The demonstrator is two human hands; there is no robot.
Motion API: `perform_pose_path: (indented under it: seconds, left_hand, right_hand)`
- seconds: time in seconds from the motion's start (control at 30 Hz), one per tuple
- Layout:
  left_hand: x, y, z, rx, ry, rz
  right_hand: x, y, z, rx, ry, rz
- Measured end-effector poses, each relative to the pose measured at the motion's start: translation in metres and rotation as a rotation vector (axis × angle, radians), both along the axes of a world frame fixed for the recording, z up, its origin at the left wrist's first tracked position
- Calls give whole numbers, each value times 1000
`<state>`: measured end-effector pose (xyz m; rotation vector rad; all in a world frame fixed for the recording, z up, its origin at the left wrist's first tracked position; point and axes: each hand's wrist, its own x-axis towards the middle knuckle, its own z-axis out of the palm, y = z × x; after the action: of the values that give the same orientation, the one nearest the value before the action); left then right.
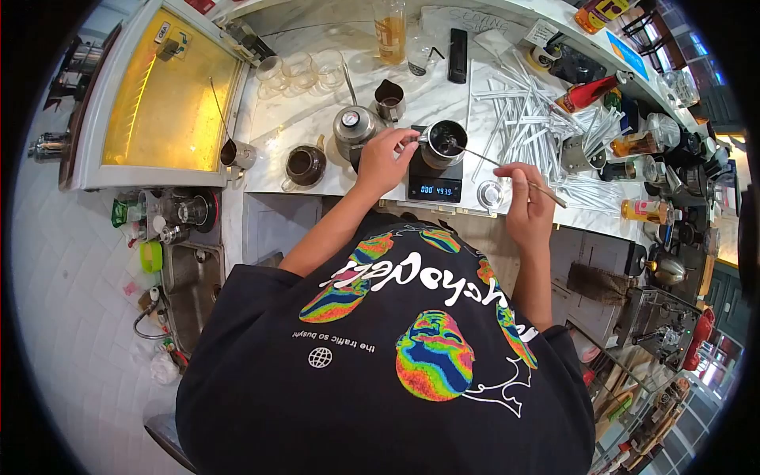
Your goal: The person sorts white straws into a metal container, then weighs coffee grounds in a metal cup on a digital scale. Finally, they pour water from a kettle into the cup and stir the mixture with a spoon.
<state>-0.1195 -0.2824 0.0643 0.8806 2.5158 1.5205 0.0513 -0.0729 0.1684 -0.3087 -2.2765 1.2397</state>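
Observation:
A round metal pitcher (428, 162) with dark liquid inside stands on a black digital scale (435, 190) with lit blue digits. My left hand (385, 161) is closed at the pitcher's left side, thumb and fingers pinching its handle near the rim. My right hand (529, 202) grips a long-handled spoon (480, 155) whose far end dips into the dark liquid; its tip is hidden there. Just left of my left hand is a steel gooseneck kettle (354, 125) with a dial thermometer. A small metal jug (389, 96) sits behind it, and a glass server (305, 165) stands further left.
Many wrapped straws (514, 111) lie scattered to the right, with a round metal lid (490, 194) near the counter edge. Several clear glasses (299, 71), an amber bottle (390, 39) and a black oblong object (457, 55) stand behind. A glass-door fridge (162, 95) is at left.

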Motion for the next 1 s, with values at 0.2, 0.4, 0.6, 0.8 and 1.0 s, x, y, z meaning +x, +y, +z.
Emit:
perform_pose_path:
  seconds: [0.2, 0.4, 0.6, 0.8, 1.0]
  left_hand:
    - [0, 0, 1, -12, 2, 0]
    - [2, 1, -1, -6, -11, 12]
    - [0, 1, 2, 1, -12, 3]
    - [1, 2, -3, 10, 8, 12]
    - [2, -2, -1, 4, -25, 0]
  right_hand:
    - [-4, 6, -1, 19, -5, -37]
    - [-3, 2, 1, 54, 19, 27]
    - [3, 13, 4, 14, -39, -4]
    - [-8, 6, 1, 18, -9, 21]
    - [-1, 7, 2, 48, -28, 9]
